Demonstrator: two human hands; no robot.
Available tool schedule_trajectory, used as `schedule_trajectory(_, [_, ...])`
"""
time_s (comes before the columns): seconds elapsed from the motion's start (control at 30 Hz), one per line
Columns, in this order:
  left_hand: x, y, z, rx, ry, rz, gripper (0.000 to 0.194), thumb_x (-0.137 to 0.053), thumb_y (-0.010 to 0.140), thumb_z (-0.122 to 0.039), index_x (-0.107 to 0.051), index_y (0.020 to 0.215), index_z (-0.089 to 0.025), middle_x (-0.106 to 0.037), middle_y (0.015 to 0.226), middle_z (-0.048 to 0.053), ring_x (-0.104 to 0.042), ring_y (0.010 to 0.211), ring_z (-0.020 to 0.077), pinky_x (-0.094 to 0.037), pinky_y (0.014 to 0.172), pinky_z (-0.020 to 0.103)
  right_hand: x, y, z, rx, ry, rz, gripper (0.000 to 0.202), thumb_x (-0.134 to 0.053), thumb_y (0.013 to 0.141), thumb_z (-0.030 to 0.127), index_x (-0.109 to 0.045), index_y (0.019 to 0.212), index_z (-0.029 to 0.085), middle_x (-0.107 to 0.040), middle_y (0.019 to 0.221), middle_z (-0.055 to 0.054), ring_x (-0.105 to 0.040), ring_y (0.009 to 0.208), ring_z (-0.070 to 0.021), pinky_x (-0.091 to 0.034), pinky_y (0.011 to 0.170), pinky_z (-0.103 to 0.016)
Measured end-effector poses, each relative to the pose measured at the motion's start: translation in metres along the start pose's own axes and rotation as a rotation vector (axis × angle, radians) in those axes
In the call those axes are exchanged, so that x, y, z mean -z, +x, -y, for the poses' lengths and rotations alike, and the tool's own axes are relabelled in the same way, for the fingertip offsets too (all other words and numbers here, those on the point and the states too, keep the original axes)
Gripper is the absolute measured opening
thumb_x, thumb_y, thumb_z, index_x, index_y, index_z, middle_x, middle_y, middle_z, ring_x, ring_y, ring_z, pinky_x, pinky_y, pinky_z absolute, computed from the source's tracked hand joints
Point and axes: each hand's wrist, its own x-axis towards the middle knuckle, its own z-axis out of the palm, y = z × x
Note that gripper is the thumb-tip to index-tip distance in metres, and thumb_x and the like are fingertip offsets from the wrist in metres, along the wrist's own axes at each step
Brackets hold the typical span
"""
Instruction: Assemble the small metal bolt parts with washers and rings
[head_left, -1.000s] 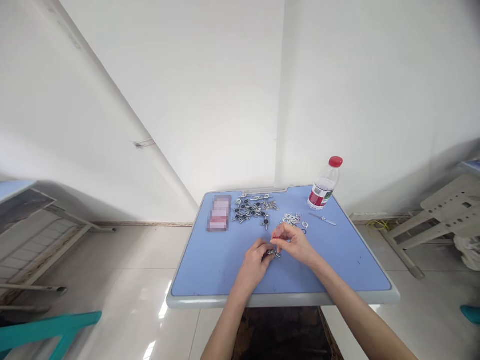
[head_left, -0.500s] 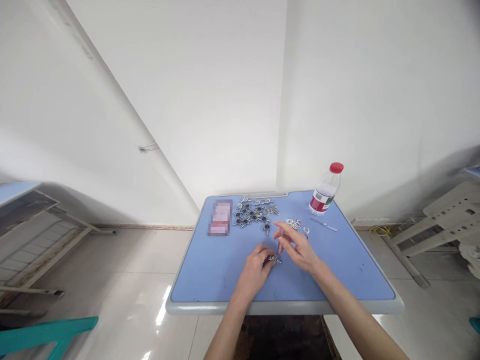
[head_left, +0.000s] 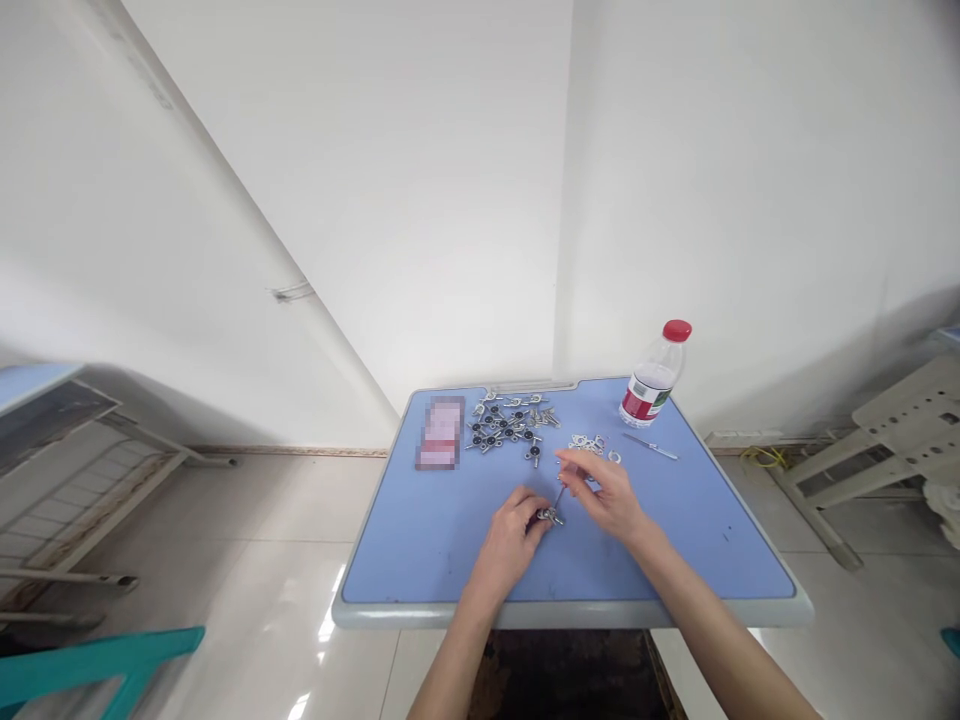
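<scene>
My left hand (head_left: pixel 516 530) rests on the blue tabletop, its fingers closed on a small metal fitting (head_left: pixel 552 516) whose shiny end sticks out to the right. Just right of it, my right hand (head_left: pixel 600 488) pinches a small screwdriver (head_left: pixel 560 495); its thin shaft slants down and its tip meets the fitting. Most of the screwdriver's handle is hidden by my fingers. Beyond my hands lies a pile of similar metal fittings with round black parts (head_left: pixel 506 428). Several flat silver rings (head_left: pixel 586 444) lie behind my right hand.
A pixelated phone-like rectangle (head_left: pixel 441 433) lies at the desk's left. On the right stand a red-capped water bottle (head_left: pixel 649 385) and, in front of it, a thin metal tool (head_left: pixel 651 447). The wall is behind the desk (head_left: pixel 405 560); a green stool (head_left: pixel 112 650) is at lower left.
My right hand has shifted slightly right and its fingers have curled in around the screwdriver handle. My left hand keeps the fitting in the same place.
</scene>
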Motion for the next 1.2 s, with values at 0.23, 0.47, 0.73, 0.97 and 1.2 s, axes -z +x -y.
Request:
schedule_trajectory(0.23, [-0.0001,-0.0008,-0.0011,0.006,0.001,-0.003,0.018,-0.055,0.087,-0.011,-0.066,0.096,-0.020,-0.059,0.097,0.003,-0.059,0.085,0.0164,-0.048,0.081,0.029,0.0048,0.0080,0.0061,-0.016,0.125,0.081,0.038,-0.038,0.098,0.013,-0.054,0.130,0.026,-0.066,0.100,-0.007,-0.064,0.081,-0.0155,-0.055,0.072,-0.031])
schedule_trajectory(0.47, [0.0002,-0.0007,-0.0019,0.000,-0.001,-0.006,0.018,-0.055,0.087,-0.012,-0.066,0.098,-0.021,-0.059,0.097,0.003,-0.059,0.085,0.0165,-0.048,0.081,0.030,0.0012,0.0057,0.0033,-0.002,0.002,0.030,0.024,-0.052,0.094,0.021,-0.063,0.115,0.025,-0.066,0.077,-0.003,-0.061,0.067,-0.0165,-0.051,0.061,-0.030])
schedule_trajectory(0.73, [-0.0005,-0.0009,-0.0013,-0.006,0.003,-0.010,0.018,-0.055,0.087,-0.010,-0.066,0.097,-0.020,-0.059,0.097,0.003,-0.059,0.084,0.0163,-0.048,0.080,0.029,-0.0024,0.0054,0.0080,-0.043,0.132,0.008,0.028,-0.055,0.092,0.015,-0.062,0.116,0.028,-0.067,0.081,-0.002,-0.063,0.071,-0.0147,-0.054,0.066,-0.028])
schedule_trajectory(0.97, [-0.0008,-0.0008,-0.0013,-0.004,-0.004,-0.011,0.018,-0.055,0.086,-0.010,-0.066,0.097,-0.020,-0.059,0.097,0.003,-0.059,0.085,0.0167,-0.048,0.082,0.030,0.0008,0.0052,0.0058,-0.093,0.161,0.054,0.033,-0.042,0.097,0.018,-0.058,0.125,0.026,-0.068,0.100,-0.007,-0.065,0.084,-0.0174,-0.056,0.071,-0.032])
schedule_trajectory(1.2, [0.0005,-0.0004,-0.0026,0.010,-0.005,-0.002,0.018,-0.054,0.087,-0.011,-0.066,0.097,-0.021,-0.059,0.096,0.003,-0.059,0.085,0.0168,-0.048,0.082,0.030,0.0015,0.0036,0.0024,-0.042,0.029,-0.024,0.019,-0.058,0.091,0.022,-0.066,0.108,0.025,-0.065,0.075,-0.003,-0.061,0.066,-0.0163,-0.052,0.062,-0.031])
